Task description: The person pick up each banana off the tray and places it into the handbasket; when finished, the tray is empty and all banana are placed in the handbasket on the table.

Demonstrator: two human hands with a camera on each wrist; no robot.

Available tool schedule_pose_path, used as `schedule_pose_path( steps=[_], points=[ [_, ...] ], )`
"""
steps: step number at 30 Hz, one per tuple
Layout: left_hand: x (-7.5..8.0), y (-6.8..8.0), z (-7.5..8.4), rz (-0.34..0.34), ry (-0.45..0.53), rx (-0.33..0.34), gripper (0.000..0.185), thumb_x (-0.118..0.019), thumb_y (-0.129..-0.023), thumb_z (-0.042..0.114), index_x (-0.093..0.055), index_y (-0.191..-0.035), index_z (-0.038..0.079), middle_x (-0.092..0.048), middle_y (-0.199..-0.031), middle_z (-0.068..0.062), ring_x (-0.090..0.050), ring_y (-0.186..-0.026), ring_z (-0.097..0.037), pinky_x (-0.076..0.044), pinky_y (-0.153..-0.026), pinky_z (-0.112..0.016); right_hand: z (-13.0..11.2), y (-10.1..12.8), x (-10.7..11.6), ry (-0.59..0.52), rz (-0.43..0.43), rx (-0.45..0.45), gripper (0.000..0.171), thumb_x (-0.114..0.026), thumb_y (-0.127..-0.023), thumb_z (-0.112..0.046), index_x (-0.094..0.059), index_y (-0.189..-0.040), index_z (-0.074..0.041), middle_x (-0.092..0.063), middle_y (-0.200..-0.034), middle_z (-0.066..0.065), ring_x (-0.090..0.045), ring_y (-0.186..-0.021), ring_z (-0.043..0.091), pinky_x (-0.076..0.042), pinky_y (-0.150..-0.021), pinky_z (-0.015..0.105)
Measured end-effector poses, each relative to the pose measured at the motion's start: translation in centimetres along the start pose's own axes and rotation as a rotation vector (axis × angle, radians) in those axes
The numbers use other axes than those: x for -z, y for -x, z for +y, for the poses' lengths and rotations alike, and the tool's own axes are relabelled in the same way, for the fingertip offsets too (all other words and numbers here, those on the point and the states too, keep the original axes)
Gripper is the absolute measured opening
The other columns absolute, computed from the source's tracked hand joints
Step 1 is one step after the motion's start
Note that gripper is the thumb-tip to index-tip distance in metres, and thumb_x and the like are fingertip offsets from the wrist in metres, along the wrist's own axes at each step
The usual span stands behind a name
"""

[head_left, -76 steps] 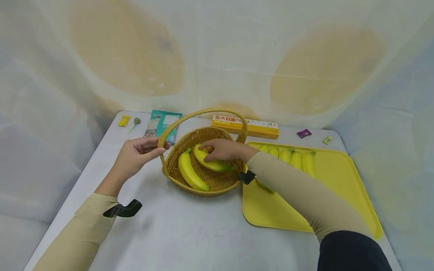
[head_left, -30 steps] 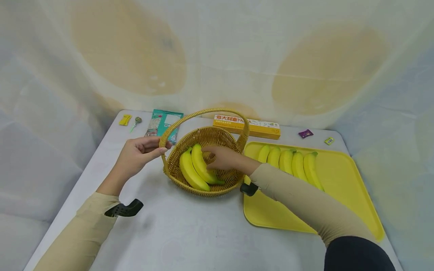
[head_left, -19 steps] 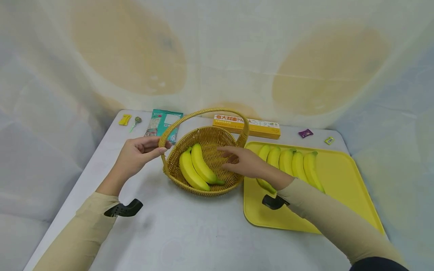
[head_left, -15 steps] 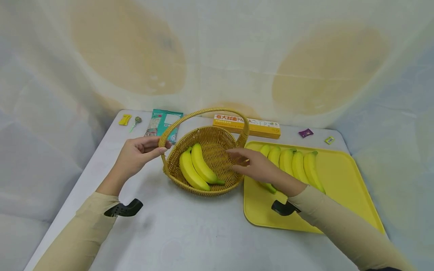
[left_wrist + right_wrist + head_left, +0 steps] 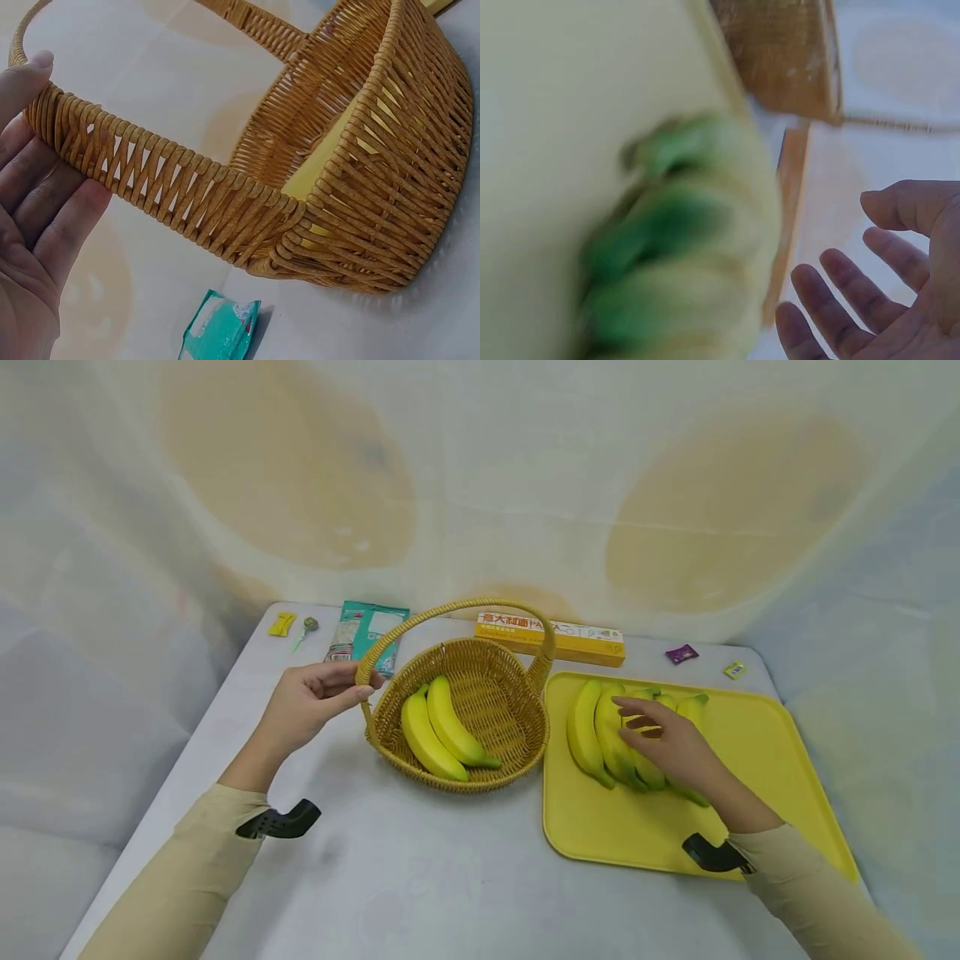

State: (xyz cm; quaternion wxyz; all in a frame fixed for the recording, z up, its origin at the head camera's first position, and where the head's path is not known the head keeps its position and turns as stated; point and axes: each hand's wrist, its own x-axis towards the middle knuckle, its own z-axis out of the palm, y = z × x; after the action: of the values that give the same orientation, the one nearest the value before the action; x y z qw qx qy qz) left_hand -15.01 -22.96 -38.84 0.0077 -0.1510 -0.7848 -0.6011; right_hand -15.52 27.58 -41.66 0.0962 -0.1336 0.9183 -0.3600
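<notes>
A brown wicker basket (image 5: 510,727) stands mid-table with two yellow bananas (image 5: 453,727) side by side in its left part. My left hand (image 5: 311,697) pinches the left side of the basket's arched handle (image 5: 150,169) between thumb and fingers. Over at the right, my right hand (image 5: 671,743) hovers above a row of several bananas (image 5: 587,735) on a yellow tray (image 5: 772,777), its fingers loosely spread and holding nothing. It partly covers the middle bananas. Blurred green banana tips (image 5: 667,225) show in the right wrist view, apart from the fingers.
Behind the basket lie a teal packet (image 5: 367,635) and an orange pasta box (image 5: 551,637). A yellow wrapped candy (image 5: 282,624) and a lollipop (image 5: 306,628) are at the back left. A purple candy (image 5: 682,654) and a small yellow-green candy (image 5: 735,670) lie behind the tray.
My right hand has laid the second banana alongside the first in the basket, let go and moved right over the tray. My left hand has stayed on the handle.
</notes>
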Motion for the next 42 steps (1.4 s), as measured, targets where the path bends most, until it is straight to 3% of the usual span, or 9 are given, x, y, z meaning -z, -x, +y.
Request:
schedule_pose_path(
  steps=[9,13,17,23,31,42],
  points=[
    [0.0,0.1,0.0,0.000,0.002,0.013,0.034,-0.073,-0.096,0.014,-0.068,-0.125,-0.004,-0.077,-0.110,-0.003,-0.072,-0.106,-0.013,-0.056,-0.092,-0.024,6.2,2.1,3.0,0.136,0.113,-0.095,0.056,-0.058,-0.105,-0.023,-0.041,-0.152,0.002,-0.040,-0.144,0.037,-0.046,-0.123,0.054,-0.043,-0.097,0.069],
    [-0.1,0.0,0.0,-0.002,0.007,0.008,0.034,-0.073,-0.096,0.014,-0.069,-0.126,-0.004,-0.077,-0.110,-0.003,-0.072,-0.106,-0.013,-0.056,-0.092,-0.024,8.1,2.3,3.6,0.142,0.066,-0.180,0.063,-0.059,-0.105,-0.025,-0.034,-0.155,0.005,-0.029,-0.148,0.043,-0.044,-0.123,0.062,-0.047,-0.093,0.069],
    [-0.1,-0.1,0.0,-0.007,0.015,0.002,0.033,-0.073,-0.096,0.012,-0.069,-0.125,-0.003,-0.077,-0.111,-0.004,-0.072,-0.105,-0.013,-0.057,-0.092,-0.025,9.3,2.4,3.7,0.162,0.012,-0.236,0.070,-0.059,-0.105,-0.030,-0.028,-0.157,0.005,-0.034,-0.147,0.044,-0.049,-0.122,0.062,-0.052,-0.090,0.065],
    [-0.1,0.0,0.0,0.002,0.000,-0.005,0.032,-0.073,-0.096,0.012,-0.070,-0.124,-0.002,-0.077,-0.109,-0.003,-0.073,-0.104,-0.013,-0.057,-0.091,-0.025,10.0,2.5,3.5,0.193,0.026,-0.252,0.072,-0.060,-0.104,-0.037,-0.029,-0.158,0.001,-0.049,-0.136,0.043,-0.054,-0.119,0.058,-0.054,-0.087,0.061],
    [0.0,0.0,-0.1,0.002,-0.012,-0.006,0.030,-0.073,-0.096,0.012,-0.070,-0.123,-0.001,-0.077,-0.109,-0.003,-0.073,-0.105,-0.014,-0.056,-0.092,-0.024,10.2,2.5,3.6,0.200,0.014,-0.255,0.073,-0.057,-0.105,-0.039,-0.026,-0.159,-0.001,-0.045,-0.140,0.043,-0.054,-0.119,0.059,-0.054,-0.087,0.062],
    [-0.1,0.1,0.1,0.005,-0.021,0.016,0.033,-0.073,-0.096,0.014,-0.070,-0.124,-0.002,-0.077,-0.111,-0.004,-0.072,-0.105,-0.012,-0.057,-0.091,-0.024,7.4,3.3,4.4,0.185,0.020,-0.172,0.070,-0.057,-0.106,-0.036,-0.027,-0.161,-0.006,-0.044,-0.141,0.040,-0.057,-0.115,0.055,-0.057,-0.079,0.057]
  ],
)
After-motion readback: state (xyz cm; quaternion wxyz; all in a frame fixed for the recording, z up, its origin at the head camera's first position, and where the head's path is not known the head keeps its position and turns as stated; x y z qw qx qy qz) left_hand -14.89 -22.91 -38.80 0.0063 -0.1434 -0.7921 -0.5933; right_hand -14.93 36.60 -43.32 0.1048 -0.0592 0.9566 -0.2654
